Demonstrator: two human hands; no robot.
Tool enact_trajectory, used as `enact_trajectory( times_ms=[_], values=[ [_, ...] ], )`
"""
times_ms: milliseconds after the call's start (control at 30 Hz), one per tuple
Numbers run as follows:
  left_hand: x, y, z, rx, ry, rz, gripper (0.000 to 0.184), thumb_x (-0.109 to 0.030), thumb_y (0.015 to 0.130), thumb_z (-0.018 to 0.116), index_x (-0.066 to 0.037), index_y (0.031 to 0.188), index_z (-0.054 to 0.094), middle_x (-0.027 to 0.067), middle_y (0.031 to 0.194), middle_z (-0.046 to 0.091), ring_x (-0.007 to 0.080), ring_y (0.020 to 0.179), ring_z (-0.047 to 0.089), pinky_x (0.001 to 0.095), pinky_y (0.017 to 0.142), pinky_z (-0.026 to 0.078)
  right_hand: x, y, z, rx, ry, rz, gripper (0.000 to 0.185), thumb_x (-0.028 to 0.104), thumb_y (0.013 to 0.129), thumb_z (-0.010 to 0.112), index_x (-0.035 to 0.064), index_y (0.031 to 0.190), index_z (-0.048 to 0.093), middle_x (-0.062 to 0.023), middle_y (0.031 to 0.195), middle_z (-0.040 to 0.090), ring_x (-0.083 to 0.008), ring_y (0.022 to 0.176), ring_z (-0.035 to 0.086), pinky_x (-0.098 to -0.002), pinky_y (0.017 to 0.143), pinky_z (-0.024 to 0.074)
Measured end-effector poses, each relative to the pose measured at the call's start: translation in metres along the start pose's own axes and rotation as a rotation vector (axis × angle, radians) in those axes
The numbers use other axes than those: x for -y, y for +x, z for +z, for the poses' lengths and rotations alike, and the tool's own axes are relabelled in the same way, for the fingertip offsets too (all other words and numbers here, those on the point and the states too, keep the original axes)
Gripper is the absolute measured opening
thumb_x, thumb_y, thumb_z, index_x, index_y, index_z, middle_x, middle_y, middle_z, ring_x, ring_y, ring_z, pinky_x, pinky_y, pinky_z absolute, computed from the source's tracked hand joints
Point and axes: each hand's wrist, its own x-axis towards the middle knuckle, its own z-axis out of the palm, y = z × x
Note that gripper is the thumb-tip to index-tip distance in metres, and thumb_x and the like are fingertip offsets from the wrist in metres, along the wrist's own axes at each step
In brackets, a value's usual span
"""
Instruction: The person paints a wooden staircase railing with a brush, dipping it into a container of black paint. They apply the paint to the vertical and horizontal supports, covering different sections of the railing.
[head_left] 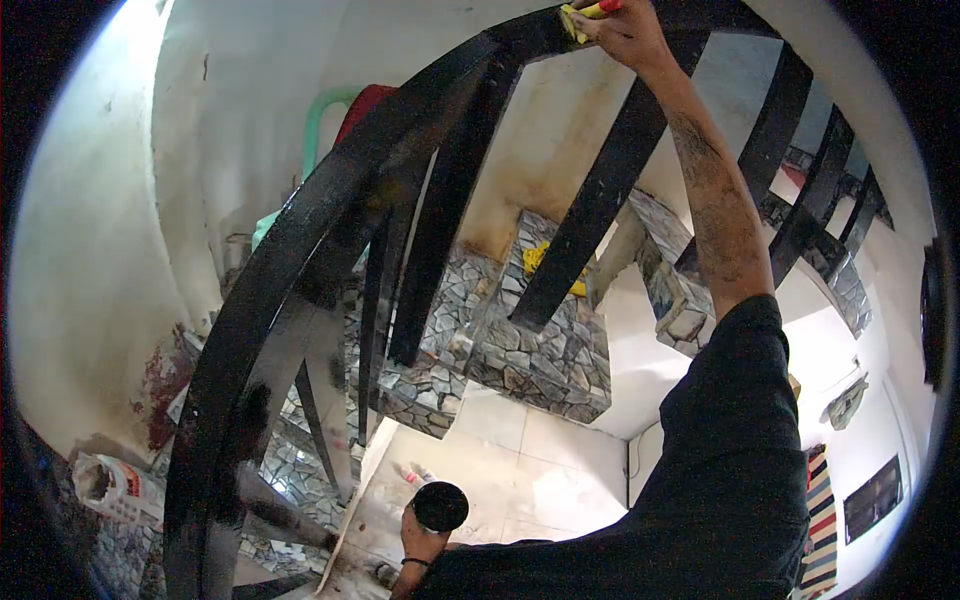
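Observation:
At the top of the head view, my right hand (pixel 622 35) is closed around a paintbrush (pixel 582 20) with yellow and red parts. Its tip is against the upper part of the curved black stair railing (pixel 330 190); the bristles are hard to make out. Low in the view, my left hand (pixel 422 540) grips a small round container of black paint (pixel 440 507), its open top facing up. Glossy black covers most of the railing and its slats (pixel 590 190), while some lower left parts look greyish and patchy.
Stone-patterned stair steps (pixel 540 370) wind behind the slats. A yellow cloth (pixel 537 257) lies on one step. At lower left stands a white container or bag (pixel 120 490). A green chair frame (pixel 318 120) is behind the railing, and a striped cloth (pixel 820 530) hangs at lower right.

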Motion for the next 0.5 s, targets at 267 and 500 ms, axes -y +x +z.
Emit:
enact_trajectory(
  times_ms=[267,500],
  values=[
    [-0.016,0.001,0.003,-0.037,-0.052,-0.074,0.072,-0.032,0.061,0.085,-0.001,0.119,0.055,0.0199,0.114,0.059,0.0376,0.109,0.056,0.0433,0.094,0.046,-0.009,0.012,0.016,0.096,-0.034,0.132,0.014,0.007,0.08,0.075,0.0028,0.08,0.062,0.002,0.067,0.053,-0.0094,0.062,0.048,-0.0248,0.057,0.0446],
    [-0.026,0.0,-0.008,-0.02,0.049,0.005,0.072,-0.031,0.062,0.084,-0.001,0.12,0.055,0.02,0.114,0.058,0.038,0.109,0.056,0.0435,0.095,0.045,-0.022,0.018,-0.016,0.096,-0.277,0.016,0.031,0.018,0.076,0.076,0.0013,0.07,0.051,-0.0028,0.071,0.05,-0.0112,0.066,0.047,-0.0316,0.055,0.0407]
  ],
)
